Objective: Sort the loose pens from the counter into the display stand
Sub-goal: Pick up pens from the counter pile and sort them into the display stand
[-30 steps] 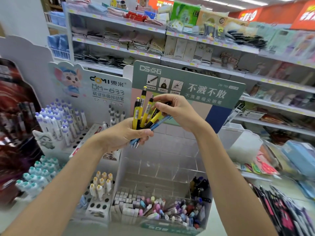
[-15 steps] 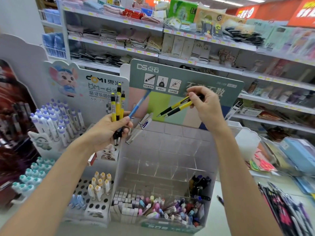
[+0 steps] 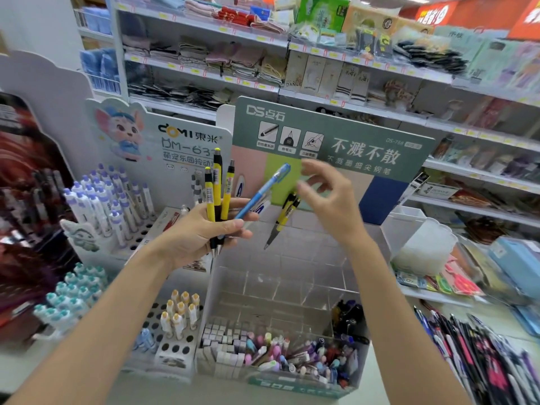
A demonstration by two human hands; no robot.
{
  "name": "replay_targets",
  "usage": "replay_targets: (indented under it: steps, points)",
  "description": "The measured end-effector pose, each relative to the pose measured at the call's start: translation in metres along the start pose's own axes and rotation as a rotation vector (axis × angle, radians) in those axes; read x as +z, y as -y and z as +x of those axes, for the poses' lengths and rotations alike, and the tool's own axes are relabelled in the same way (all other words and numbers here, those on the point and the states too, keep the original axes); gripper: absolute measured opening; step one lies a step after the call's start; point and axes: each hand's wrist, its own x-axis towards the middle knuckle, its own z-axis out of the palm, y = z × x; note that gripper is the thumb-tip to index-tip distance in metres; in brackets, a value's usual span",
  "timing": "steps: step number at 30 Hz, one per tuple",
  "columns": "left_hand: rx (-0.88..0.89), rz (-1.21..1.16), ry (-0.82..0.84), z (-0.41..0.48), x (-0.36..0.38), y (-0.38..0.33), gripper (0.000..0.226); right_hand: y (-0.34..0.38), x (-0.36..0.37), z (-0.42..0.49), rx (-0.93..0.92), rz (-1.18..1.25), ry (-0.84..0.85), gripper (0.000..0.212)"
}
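Note:
My left hand (image 3: 198,238) is shut on a bunch of pens: three yellow pens (image 3: 216,185) standing upright and a blue pen (image 3: 263,191) tilted to the right. My right hand (image 3: 330,200) hovers just right of them, fingers spread and blurred, holding nothing. Below its fingers two yellow-and-black pens (image 3: 285,214) point tip-down over the back tier of the clear acrylic display stand (image 3: 292,276). Whether they rest in a compartment I cannot tell. The stand carries a green header card (image 3: 350,133).
A white stand with purple-capped pens (image 3: 111,206) is at the left, teal-capped pens (image 3: 76,290) below it, yellow-capped ones (image 3: 181,311) near the front. The clear stand's front bin (image 3: 292,355) holds mixed pens. Loose dark pens (image 3: 482,355) lie at the right. Store shelves (image 3: 263,68) stand behind.
My right hand pulled two yellow pens out of the bunch, carried them right, then opened and let them go over the clear stand. My left hand kept the rest.

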Motion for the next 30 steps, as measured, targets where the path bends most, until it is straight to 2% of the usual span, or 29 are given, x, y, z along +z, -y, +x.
replay_targets:
  steps: [2, 4, 5, 7, 9, 11, 14, 18, 21, 24, 26, 30]
  points:
    - [-0.027, 0.0, 0.057, 0.003, 0.001, -0.002, 0.08, 0.023, -0.013, 0.012, 0.001, 0.215, -0.015, 0.029]
    - [-0.064, 0.004, 0.121, 0.006, 0.007, -0.004, 0.082, 0.043, -0.026, 0.026, 0.039, 0.263, 0.201, 0.032]
    - [-0.087, 0.004, 0.152, 0.007, 0.009, -0.005, 0.076, 0.049, -0.029, 0.03, 0.079, 0.232, 0.359, 0.036]
    - [-0.13, 0.043, 0.194, 0.008, 0.014, -0.008, 0.05, 0.053, -0.027, 0.033, 0.164, 0.146, 0.617, 0.047]
    - [-0.164, 0.151, 0.237, 0.007, 0.019, -0.01, 0.032, 0.051, -0.022, 0.032, 0.201, 0.119, 0.725, 0.058]
    - [-0.199, 0.254, 0.3, 0.006, 0.023, -0.012, 0.031, 0.05, -0.018, 0.029, 0.217, 0.149, 0.767, 0.065]
    - [-0.256, 0.33, 0.365, 0.004, 0.03, -0.012, 0.038, 0.052, -0.015, 0.026, 0.177, 0.133, 0.814, 0.062]
    - [-0.288, 0.31, 0.411, 0.002, 0.032, -0.013, 0.035, 0.057, -0.014, 0.02, 0.105, 0.122, 0.827, 0.034]
    - [-0.26, 0.307, 0.408, 0.003, 0.032, -0.012, 0.028, 0.054, -0.011, 0.018, 0.097, 0.161, 0.727, 0.011]
    - [-0.163, 0.329, 0.31, 0.005, 0.031, -0.01, 0.011, 0.045, -0.013, 0.02, 0.126, 0.184, 0.624, 0.008]
    - [-0.15, 0.316, 0.254, 0.004, 0.027, -0.01, 0.008, 0.04, -0.02, 0.022, 0.163, 0.247, 0.557, 0.008]
    - [-0.15, 0.253, 0.185, 0.003, 0.02, -0.009, 0.031, 0.035, -0.027, 0.026, 0.168, 0.289, 0.47, 0.008]
